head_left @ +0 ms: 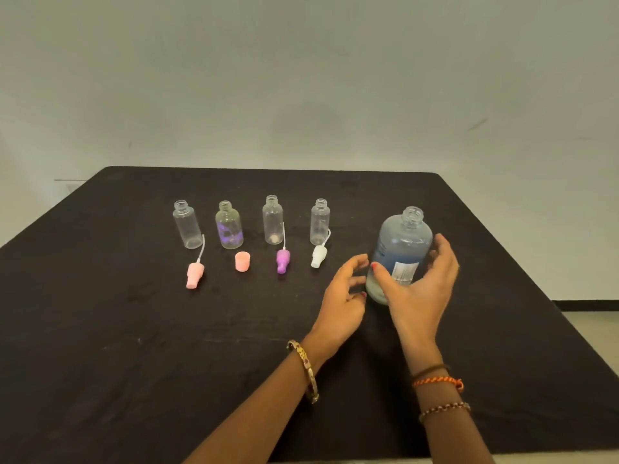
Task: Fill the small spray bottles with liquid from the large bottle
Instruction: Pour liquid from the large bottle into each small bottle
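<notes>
Both hands are flanking the big bottle [400, 252]: right hand [418, 286] curling loosely round it, fingers spread; left hand [341, 296] beside it, fingers loosely bent, gripping nothing. White label unreadable. Four small bottles [273, 220] are standing uncapped left of it, on the black table [134, 329].

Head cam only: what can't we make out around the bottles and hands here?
- Large bottle: label text too small; lower right side hidden by right hand.
- Whether either hand touches it: right hand unclear, left hand looks apart.
- Four small bottles: any liquid inside unreadable through clear plastic.
- Forearms cut off by bottom edge.
</notes>
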